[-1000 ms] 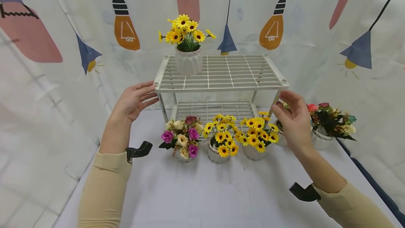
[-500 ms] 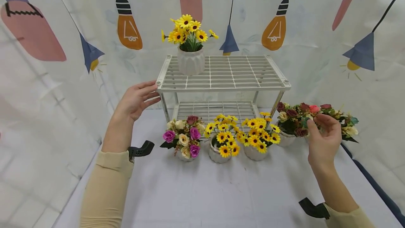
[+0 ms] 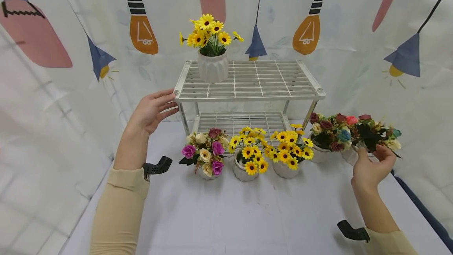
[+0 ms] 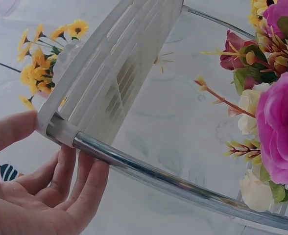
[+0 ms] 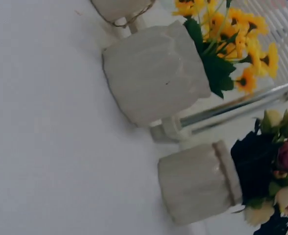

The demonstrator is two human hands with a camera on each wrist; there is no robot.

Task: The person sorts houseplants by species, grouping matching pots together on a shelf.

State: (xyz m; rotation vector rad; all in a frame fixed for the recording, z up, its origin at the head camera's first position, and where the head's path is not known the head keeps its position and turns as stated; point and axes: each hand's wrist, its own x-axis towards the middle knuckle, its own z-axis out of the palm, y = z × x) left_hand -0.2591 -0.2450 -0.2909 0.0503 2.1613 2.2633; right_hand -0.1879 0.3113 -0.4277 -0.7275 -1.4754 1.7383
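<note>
At the upper left corner of a white two-tier wire shelf rack (image 3: 247,99), my left hand (image 3: 150,109) holds on. In the left wrist view its fingers (image 4: 87,191) lie against the metal post (image 4: 149,174), just below the corner. At the far right, my right hand (image 3: 371,168) is at a white flowerpot (image 3: 349,156) of mixed roses (image 3: 378,133), thumb and fingers to either side of it. The right wrist view catches only a sliver of that hand at its lower right corner. A potted yellow daisy plant (image 3: 212,68) stands on the top shelf.
Before the rack stand a pot of purple and cream roses (image 3: 205,152) and two pots of yellow daisies (image 3: 247,156). Another rose pot (image 3: 320,154) is right of them, close to my right hand. A patterned cloth (image 3: 339,30) hangs behind the white table (image 3: 247,215).
My right hand has left the rack's right post and moved right and down to the far-right rose pot. My left hand has stayed at the rack's corner.
</note>
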